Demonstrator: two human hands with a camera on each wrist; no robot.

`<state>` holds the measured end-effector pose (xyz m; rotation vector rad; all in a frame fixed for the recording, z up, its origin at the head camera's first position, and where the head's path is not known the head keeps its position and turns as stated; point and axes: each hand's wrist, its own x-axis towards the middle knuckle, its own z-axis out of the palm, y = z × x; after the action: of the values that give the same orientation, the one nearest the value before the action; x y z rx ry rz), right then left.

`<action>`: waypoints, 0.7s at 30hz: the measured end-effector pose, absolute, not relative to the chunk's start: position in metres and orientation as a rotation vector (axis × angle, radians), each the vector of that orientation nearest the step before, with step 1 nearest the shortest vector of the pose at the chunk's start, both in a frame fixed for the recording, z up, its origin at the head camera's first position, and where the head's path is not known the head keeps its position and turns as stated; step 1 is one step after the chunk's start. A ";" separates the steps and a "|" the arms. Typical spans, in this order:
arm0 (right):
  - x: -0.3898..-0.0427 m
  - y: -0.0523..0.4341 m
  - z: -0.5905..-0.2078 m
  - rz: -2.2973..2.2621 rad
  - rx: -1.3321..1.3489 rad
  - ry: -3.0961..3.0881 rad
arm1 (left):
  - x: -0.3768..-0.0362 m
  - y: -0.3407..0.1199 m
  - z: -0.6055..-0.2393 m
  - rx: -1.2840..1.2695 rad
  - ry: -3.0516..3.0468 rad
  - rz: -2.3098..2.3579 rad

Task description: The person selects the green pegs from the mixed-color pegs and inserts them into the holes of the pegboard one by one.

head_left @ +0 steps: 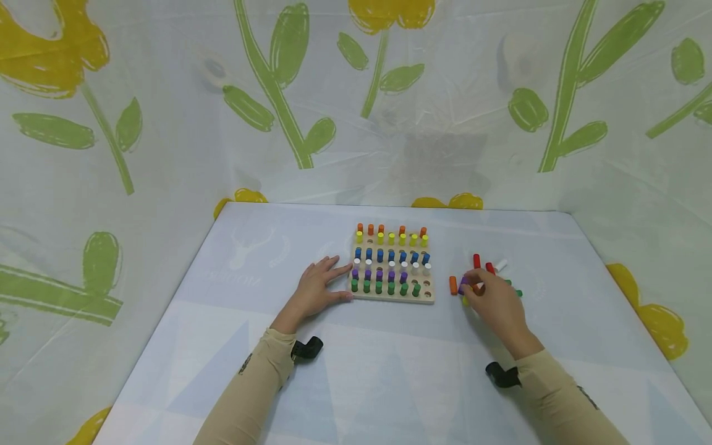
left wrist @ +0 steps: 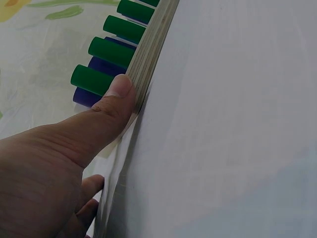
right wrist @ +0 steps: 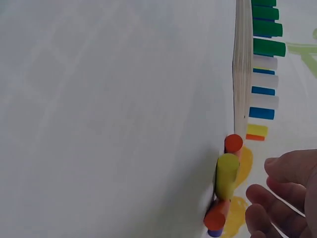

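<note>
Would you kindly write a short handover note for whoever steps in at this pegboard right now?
Left hand: open, flat on the table, thumb pressed against the near left edge of the wooden pegboard.
Right hand: over the loose pegs lying right of the board, fingertips at a purple peg; whether it is gripped cannot be told.
Done: most holes hold upright pegs, in rows of orange, yellow, blue, white, purple and green.
Left: a few holes remain empty, mostly at the board's near right corner; red, orange, white, green and yellow pegs lie loose.
</note>
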<state>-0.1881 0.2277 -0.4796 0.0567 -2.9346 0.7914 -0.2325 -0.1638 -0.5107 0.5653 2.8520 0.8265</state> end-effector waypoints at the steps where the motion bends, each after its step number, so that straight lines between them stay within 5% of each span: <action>1: -0.188 0.229 -0.480 0.786 0.064 -2.927 | -0.233 -0.164 -0.511 0.566 2.852 0.827; 21: -0.186 0.255 -0.481 0.635 -0.031 -2.898 | -0.233 -0.164 -0.511 0.552 2.838 0.828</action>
<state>-0.1855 0.2548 -0.4806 -0.0313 -2.8977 0.6351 -0.2334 -0.1643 -0.5112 0.5522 2.8378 0.8279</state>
